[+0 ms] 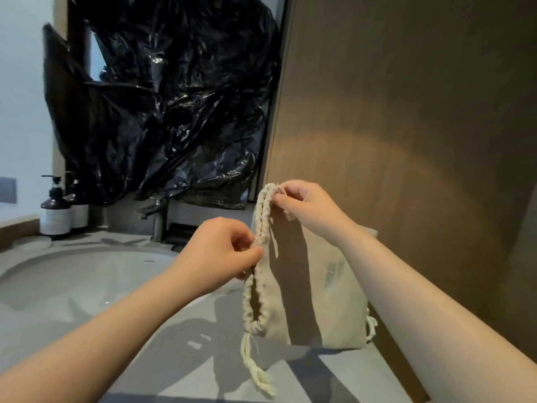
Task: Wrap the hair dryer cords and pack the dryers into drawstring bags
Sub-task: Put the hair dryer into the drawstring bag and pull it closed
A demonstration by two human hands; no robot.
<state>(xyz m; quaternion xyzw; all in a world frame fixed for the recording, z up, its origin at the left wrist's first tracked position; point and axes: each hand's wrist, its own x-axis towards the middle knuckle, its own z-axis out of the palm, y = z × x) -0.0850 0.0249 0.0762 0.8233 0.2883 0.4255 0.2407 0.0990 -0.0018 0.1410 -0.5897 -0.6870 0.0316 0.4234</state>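
A tall brown wood-grain wall panel [406, 112] fills the right side, smooth and matt with a warm patch of light across it. Left of it hangs a crinkled, glossy black plastic sheet [174, 97], deeply creased. Below runs the grey stone-look table [203, 359], flat and matt, with a round white basin [72, 280] sunk into its left part.

A beige woven-cloth drawstring bag [319, 301] is held in the air above the table, right of the basin and in front of the panel. Its body hangs flat and limp with faint grey print on one face, and its mouth is a puckered, ruffled rim standing nearly upright.

The right hand [305, 207] has its fingers curled, pinching the top end of that gathered rim. The left hand [223, 251] is lower, thumb and fingers closed in a pinch on the rim about midway down. The two hands are apart, each clamped on the bag.

Two dark pump bottles with pale labels [55, 210] stand at the far left of the table, near a brushed-metal tap [158, 219] behind the basin. Frayed cream cord tails [255, 370] dangle from the lower end of the bag's mouth
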